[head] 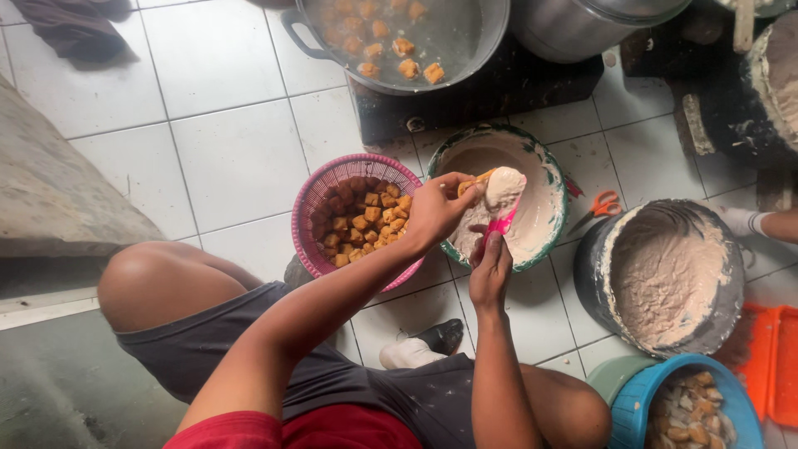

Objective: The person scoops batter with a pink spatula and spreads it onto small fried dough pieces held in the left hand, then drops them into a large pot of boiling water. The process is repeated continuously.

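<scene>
My left hand (436,208) holds a fried tofu piece (474,182) over a green-rimmed bowl of pale batter (544,179). In my right hand (490,270) is a pink spoon (501,224), its scoop heaped with the same pale paste and pressed against the tofu. Just left of the hands, a pink basket (320,195) on the tiled floor holds several fried tofu cubes (366,220). I sit low, my knees on either side of the basket and bowl.
A large pan of oil with frying pieces (399,33) sits on a dark stove at the top. A black bucket of batter (665,274), a blue basin of filled pieces (690,411), orange scissors (603,204) and an orange tray (773,357) lie to the right. Another person's hand (773,223) shows at the right edge.
</scene>
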